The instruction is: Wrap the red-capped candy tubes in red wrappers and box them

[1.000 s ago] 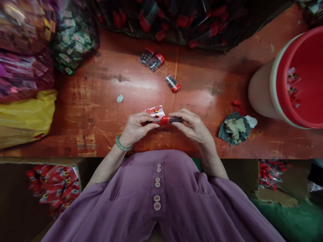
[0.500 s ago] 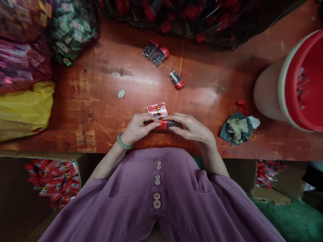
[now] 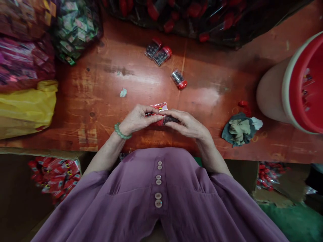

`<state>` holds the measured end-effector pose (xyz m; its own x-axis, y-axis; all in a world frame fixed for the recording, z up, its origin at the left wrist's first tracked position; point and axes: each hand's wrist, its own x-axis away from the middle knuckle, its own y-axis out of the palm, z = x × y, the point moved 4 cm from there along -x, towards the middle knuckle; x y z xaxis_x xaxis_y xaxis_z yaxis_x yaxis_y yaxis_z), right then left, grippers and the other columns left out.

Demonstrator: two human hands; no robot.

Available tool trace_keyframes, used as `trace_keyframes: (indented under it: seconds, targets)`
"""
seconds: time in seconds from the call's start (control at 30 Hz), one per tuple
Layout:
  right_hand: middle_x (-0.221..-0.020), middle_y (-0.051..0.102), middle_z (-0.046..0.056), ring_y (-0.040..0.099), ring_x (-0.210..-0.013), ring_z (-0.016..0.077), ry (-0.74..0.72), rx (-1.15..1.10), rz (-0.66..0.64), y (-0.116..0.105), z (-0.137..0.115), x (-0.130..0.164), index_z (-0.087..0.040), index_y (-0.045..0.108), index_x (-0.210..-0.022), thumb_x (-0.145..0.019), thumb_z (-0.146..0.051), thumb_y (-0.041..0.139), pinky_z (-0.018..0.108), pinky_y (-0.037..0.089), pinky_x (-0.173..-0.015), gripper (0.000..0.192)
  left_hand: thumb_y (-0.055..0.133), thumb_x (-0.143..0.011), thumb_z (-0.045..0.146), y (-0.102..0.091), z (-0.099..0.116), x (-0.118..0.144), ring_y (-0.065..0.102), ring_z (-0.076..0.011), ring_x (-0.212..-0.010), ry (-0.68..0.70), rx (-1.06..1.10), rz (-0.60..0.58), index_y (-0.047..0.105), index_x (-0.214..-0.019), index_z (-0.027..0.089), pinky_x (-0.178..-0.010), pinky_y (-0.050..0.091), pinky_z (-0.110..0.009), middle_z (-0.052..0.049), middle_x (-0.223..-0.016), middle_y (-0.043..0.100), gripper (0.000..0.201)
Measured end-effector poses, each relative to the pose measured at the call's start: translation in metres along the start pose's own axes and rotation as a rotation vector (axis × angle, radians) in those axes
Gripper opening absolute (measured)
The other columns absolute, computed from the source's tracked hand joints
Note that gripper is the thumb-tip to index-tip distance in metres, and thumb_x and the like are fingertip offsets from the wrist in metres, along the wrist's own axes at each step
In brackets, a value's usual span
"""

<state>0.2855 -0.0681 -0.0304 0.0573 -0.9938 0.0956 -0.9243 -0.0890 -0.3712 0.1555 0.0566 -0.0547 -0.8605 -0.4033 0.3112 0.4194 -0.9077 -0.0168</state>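
My left hand [image 3: 136, 120], with a green bead bracelet at the wrist, has its thumb and fingers closed on the red left part of a small container [image 3: 170, 119]. The container lies sideways between both hands, and dark balls show in its right part. My right hand [image 3: 188, 124] grips that dark end. Fingers cover much of it, so I cannot tell whether the red part is its cap or a wrapper. Just behind the fingertips is a red printed packet [image 3: 163, 106], partly hidden. Farther back, three clear red-capped containers [image 3: 178, 78] of dark balls lie on the table.
A red-rimmed white bucket [image 3: 286, 90] stands right, near a crumpled cloth [image 3: 238, 129] and red pieces [image 3: 244, 107]. Many red-capped containers [image 3: 194, 10] fill the back. Bags of packets [image 3: 75, 30] and a yellow bag [image 3: 27, 109] are left. Boxes of red packets [image 3: 57, 176] sit below the table edge.
Both hands have moved slightly away from my body with the container, covering more of the printed packet. The whole view has shifted slightly.
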Motion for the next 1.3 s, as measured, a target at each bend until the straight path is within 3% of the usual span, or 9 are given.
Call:
trace_keyframes:
  seconds: [0.13, 0.3, 0.43, 0.57, 0.67, 0.77, 0.9, 1.1, 1.3]
  targets:
    - [-0.112, 0.068, 0.003, 0.058, -0.069, 0.0092, 0.128, -0.323, 0.160, 0.009, 0.014, -0.002, -0.024, 0.058, -0.128, -0.095, -0.038, 0.057, 0.026, 0.054, -0.067, 0.036, 0.081, -0.069, 0.057, -0.013, -0.008, 0.009, 0.066, -0.0140, -0.076, 0.020, 0.353, 0.295, 0.075, -0.097, 0.018, -0.073, 0.054, -0.026, -0.005, -0.088, 0.074, 0.049]
    - [-0.087, 0.063, -0.002, 0.050, -0.058, 0.0069, 0.196, -0.537, 0.255, 0.023, 0.024, -0.007, -0.025, 0.058, -0.126, -0.091, -0.043, 0.063, 0.021, 0.046, -0.056, 0.040, 0.090, -0.061, 0.048, 0.007, -0.026, 0.022, 0.069, -0.0154, -0.080, -0.061, 0.765, 0.204, 0.075, -0.089, 0.020, -0.076, 0.058, -0.029, -0.005, -0.091, 0.075, 0.042]
    - [-0.086, 0.063, -0.002, 0.051, -0.058, 0.0075, 0.204, -0.500, 0.282, 0.032, 0.021, -0.012, -0.023, 0.056, -0.129, -0.092, -0.041, 0.061, 0.022, 0.048, -0.057, 0.041, 0.090, -0.061, 0.039, 0.020, -0.030, 0.020, 0.067, -0.0120, -0.069, -0.090, 0.759, 0.329, 0.074, -0.078, 0.017, -0.071, 0.055, -0.026, -0.003, -0.079, 0.075, 0.032]
    - [-0.114, 0.066, 0.007, 0.063, -0.080, 0.0142, 0.200, -0.281, 0.382, 0.036, 0.017, -0.012, -0.022, 0.053, -0.136, -0.094, -0.035, 0.057, 0.031, 0.057, -0.074, 0.044, 0.092, -0.055, 0.040, 0.021, -0.030, 0.013, 0.061, -0.0087, -0.061, -0.099, 0.776, 0.469, 0.074, -0.074, 0.016, -0.063, 0.050, -0.022, -0.001, -0.072, 0.074, 0.035]
    - [-0.127, 0.063, 0.010, 0.064, -0.105, 0.0211, 0.166, -0.207, 0.419, 0.038, 0.014, -0.012, -0.022, 0.053, -0.136, -0.095, -0.033, 0.055, 0.038, 0.057, -0.087, 0.042, 0.092, -0.055, 0.042, 0.024, -0.030, 0.010, 0.062, -0.0095, -0.062, -0.103, 0.798, 0.453, 0.074, -0.073, 0.016, -0.062, 0.050, -0.023, -0.001, -0.072, 0.074, 0.037]
    - [-0.127, 0.063, 0.010, 0.062, -0.110, 0.0219, 0.129, -0.209, 0.423, 0.040, 0.011, -0.013, -0.022, 0.055, -0.131, -0.096, -0.033, 0.053, 0.041, 0.057, -0.090, 0.037, 0.091, -0.058, 0.044, 0.025, -0.030, 0.012, 0.066, -0.0109, -0.068, -0.045, 0.807, 0.442, 0.075, -0.074, 0.017, -0.071, 0.053, -0.024, -0.001, -0.077, 0.076, 0.035]
    - [-0.120, 0.062, 0.009, 0.062, -0.095, 0.0186, 0.137, -0.210, 0.420, 0.044, 0.006, -0.013, -0.024, 0.054, -0.128, -0.096, -0.036, 0.053, 0.036, 0.057, -0.080, 0.034, 0.091, -0.059, 0.041, 0.025, -0.030, 0.016, 0.067, -0.0105, -0.072, 0.003, 0.767, 0.481, 0.076, -0.072, 0.019, -0.077, 0.054, -0.024, 0.001, -0.078, 0.076, 0.030]
    - [-0.080, 0.051, -0.003, 0.048, -0.058, 0.0100, 0.142, -0.453, 0.392, 0.055, 0.006, -0.021, -0.027, 0.042, -0.130, -0.097, -0.043, 0.050, 0.026, 0.048, -0.056, 0.038, 0.085, -0.069, 0.046, 0.023, -0.020, 0.020, 0.063, -0.0116, -0.058, 0.022, 0.613, 0.393, 0.074, -0.071, 0.018, -0.060, 0.053, -0.026, 0.000, -0.067, 0.072, 0.030]
    - [-0.091, 0.057, 0.000, 0.048, -0.058, 0.0093, 0.149, -0.452, 0.439, 0.061, 0.005, -0.028, -0.028, 0.043, -0.129, -0.095, -0.045, 0.053, 0.026, 0.048, -0.056, 0.040, 0.091, -0.058, 0.045, 0.020, -0.017, 0.025, 0.067, -0.0123, -0.069, 0.058, 0.775, 0.548, 0.073, -0.077, 0.019, -0.069, 0.054, -0.026, -0.001, -0.079, 0.076, 0.037]
